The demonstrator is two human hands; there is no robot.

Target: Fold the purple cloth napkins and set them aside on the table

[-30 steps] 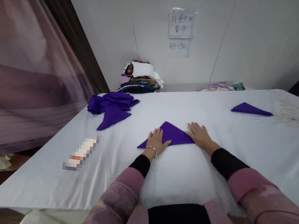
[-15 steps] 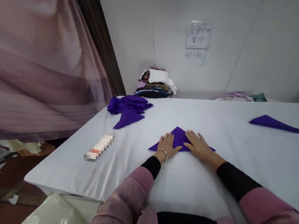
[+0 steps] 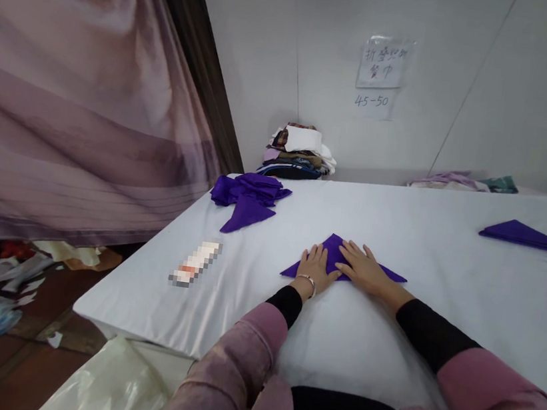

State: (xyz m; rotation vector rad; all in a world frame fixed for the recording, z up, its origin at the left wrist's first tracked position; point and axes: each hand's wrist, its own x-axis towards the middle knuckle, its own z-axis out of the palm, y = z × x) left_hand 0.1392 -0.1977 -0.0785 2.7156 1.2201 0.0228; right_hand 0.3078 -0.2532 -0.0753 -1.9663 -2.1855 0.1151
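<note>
Pressing lightly, as it seems, the left hand [image 3: 314, 272] and the right hand [image 3: 364, 269] are lying palm-down on a triangular purple cloth [image 3: 334, 252], fingers extended and grasping nothing. The cloth is resting on the white-covered table [image 3: 140, 302] before the person, its apex pointing toward the wall [image 3: 240, 32], its side tips showing beyond the hands. The right hand, at the cloth's right corner a second ago, is now resting just beside the left, near the middle, leaving that corner uncovered. This shift is suggesting that attention is turning from the corner to smoothing the centre. A layered purple cloth [image 3: 526, 236] is lying well apart at the right; a purple heap [image 3: 255, 190] is occupying the table's far left.
</note>
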